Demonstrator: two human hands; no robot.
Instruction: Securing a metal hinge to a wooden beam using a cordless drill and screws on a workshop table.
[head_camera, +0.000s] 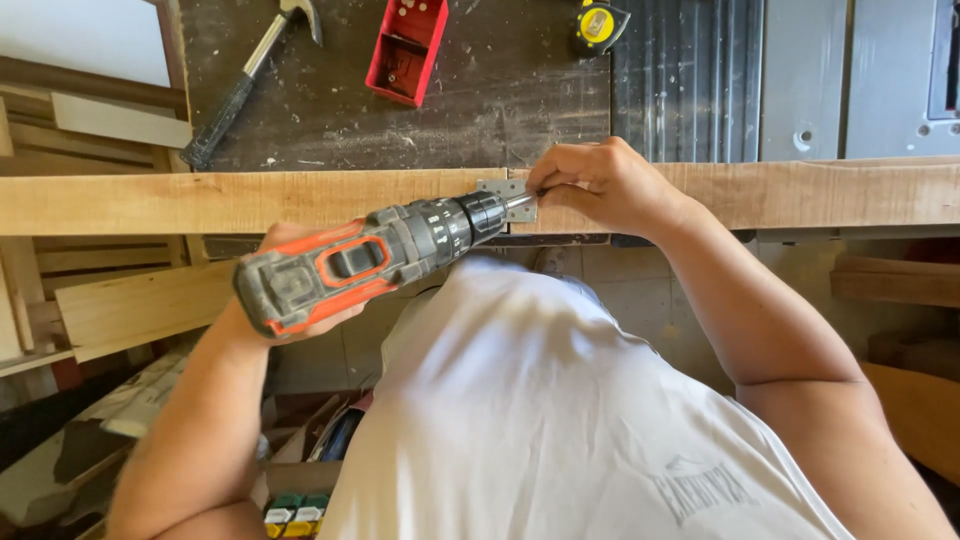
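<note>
My left hand (290, 285) grips a grey and orange cordless drill (370, 260), its chuck pointing right and up at a small metal plate (505, 197) on the near face of a long wooden plank (250, 200). My right hand (600, 185) rests on the plank and pinches at the drill tip beside the plate. The bit itself is hidden by the fingers.
On the dark worktop behind the plank lie a hammer (250, 75), a red open box (405, 48) and a yellow tape measure (598, 25). A grey machine table (800, 80) is at the right. Wooden boards (130, 305) are stacked at the left below.
</note>
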